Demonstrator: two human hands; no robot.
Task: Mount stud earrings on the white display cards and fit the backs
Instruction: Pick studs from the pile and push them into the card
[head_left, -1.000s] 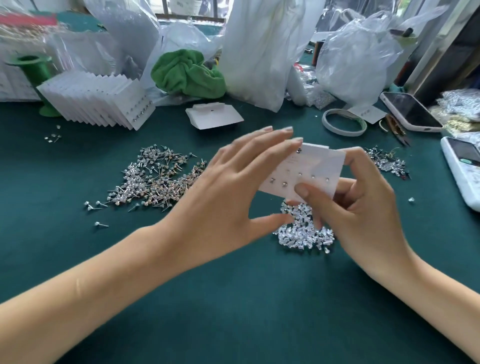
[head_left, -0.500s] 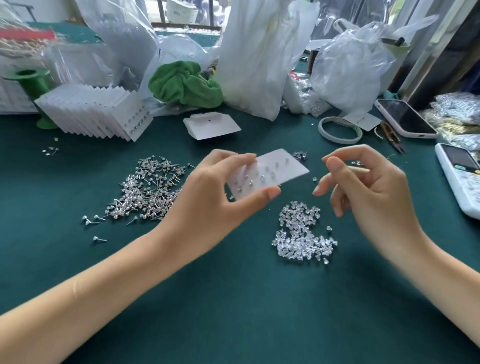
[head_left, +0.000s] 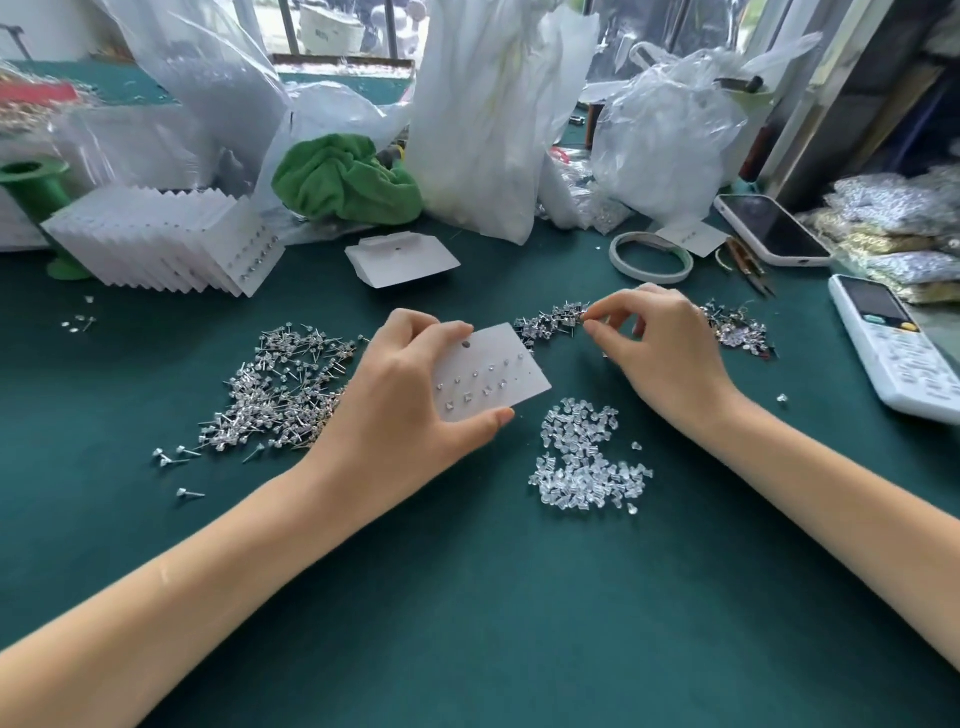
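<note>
My left hand (head_left: 395, 400) grips a white display card (head_left: 498, 374) by its left end, thumb under the near edge. Several studs sit in two rows on the card. My right hand (head_left: 665, 353) reaches over a small heap of stud earrings (head_left: 545, 325) beyond the card, and its thumb and forefinger pinch a stud at the heap's right end. A bigger heap of silver studs (head_left: 280, 395) lies left of my left hand. Clear plastic backs (head_left: 587, 462) lie piled on the green table (head_left: 467, 597) below the card.
A fanned stack of filled cards (head_left: 166, 244) stands at the back left, loose blank cards (head_left: 400, 257) behind the hands. A tape ring (head_left: 649, 257), phone (head_left: 769, 228) and white remote (head_left: 893, 348) lie to the right. Plastic bags and a green cloth (head_left: 348, 182) line the back.
My right hand let go of the card and moved forward to the far stud heap. My left hand now holds the card alone, lower and flatter.
</note>
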